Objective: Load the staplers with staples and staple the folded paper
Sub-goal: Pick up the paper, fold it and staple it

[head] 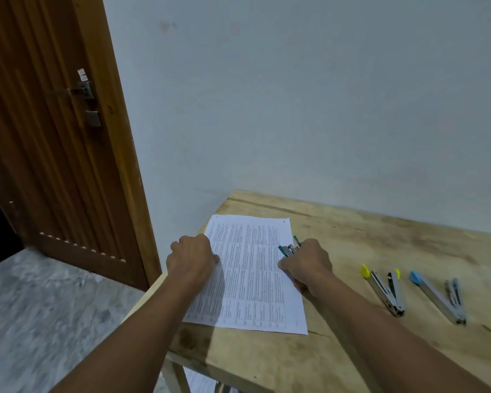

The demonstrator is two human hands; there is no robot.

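1. Printed paper point(250, 273) lies flat at the left end of the wooden table point(366, 239).
2. Left hand point(192, 258) – fingers curled at the paper's left edge; whether it grips cannot be told.
3. Right hand point(306, 265) grips the teal stapler point(288, 249) at the paper's right edge.
4. Yellow stapler point(386, 290) and blue stapler point(440, 300) lie opened, further right.

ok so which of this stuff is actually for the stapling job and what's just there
For the job: printed paper, left hand gripping its edge; teal stapler in the right hand; yellow stapler and blue stapler, both lying open on the table.
Just there: wooden door, door latch.
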